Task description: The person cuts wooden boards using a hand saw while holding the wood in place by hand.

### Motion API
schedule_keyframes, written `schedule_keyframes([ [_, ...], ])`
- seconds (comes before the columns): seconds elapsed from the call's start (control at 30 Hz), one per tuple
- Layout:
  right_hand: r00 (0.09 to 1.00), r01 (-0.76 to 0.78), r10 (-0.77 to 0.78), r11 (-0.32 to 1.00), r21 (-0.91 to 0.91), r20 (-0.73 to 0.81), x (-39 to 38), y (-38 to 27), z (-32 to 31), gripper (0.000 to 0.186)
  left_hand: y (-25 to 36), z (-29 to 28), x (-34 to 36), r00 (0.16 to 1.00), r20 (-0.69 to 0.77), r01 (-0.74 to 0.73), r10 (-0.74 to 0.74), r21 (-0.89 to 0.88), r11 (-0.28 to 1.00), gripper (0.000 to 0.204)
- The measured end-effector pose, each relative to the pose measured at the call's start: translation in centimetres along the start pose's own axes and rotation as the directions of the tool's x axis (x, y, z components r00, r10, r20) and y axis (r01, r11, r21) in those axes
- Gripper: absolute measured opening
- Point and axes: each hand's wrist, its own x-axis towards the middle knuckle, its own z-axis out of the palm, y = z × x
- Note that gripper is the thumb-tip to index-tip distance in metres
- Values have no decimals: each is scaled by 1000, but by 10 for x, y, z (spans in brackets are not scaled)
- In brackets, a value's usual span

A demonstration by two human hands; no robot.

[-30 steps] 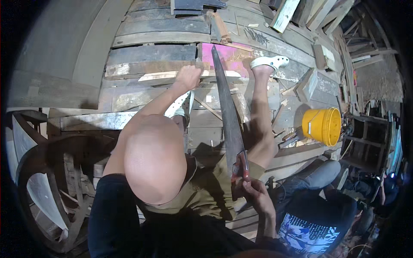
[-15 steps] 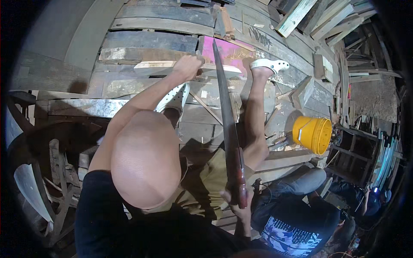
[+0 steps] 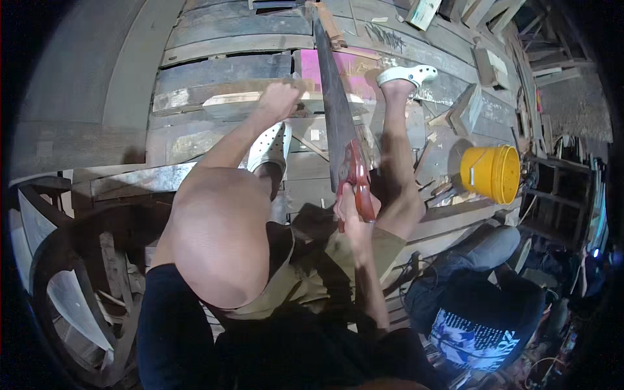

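Red-handled saw (image 3: 338,123) is filling my right hand (image 3: 351,209), its blade (image 3: 331,78) crossing over the pale board (image 3: 227,105) my left hand (image 3: 280,99) is gripping; lettering (image 3: 471,339) is marking a black shirt (image 3: 497,296) right of that board

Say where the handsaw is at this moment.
In the head view, the handsaw is just right of centre, its red handle in the person's right hand and its blade pointing up the picture, overlapping the pink panel.
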Motion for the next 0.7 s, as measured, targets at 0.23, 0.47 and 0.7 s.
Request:
schedule_keyframes([
  [0.23, 982, 184, -159, 938, -292, 105, -106, -5, -17, 18, -9, 10, 0, 998, 37, 42, -44, 50, 998, 36],
  [0.47, 936, 352, -337, 891, -288, 101, -48, -4, -4, 19, -15, 10, -9, 1000, 15, 11, -12, 49, 999, 37],
  [0.7, 999, 1, -3, 999, -50, -33, -18, -6, 3, 25, 9, -7, 1, 998, -64, -15, 16, 16, 1000, 29],
])
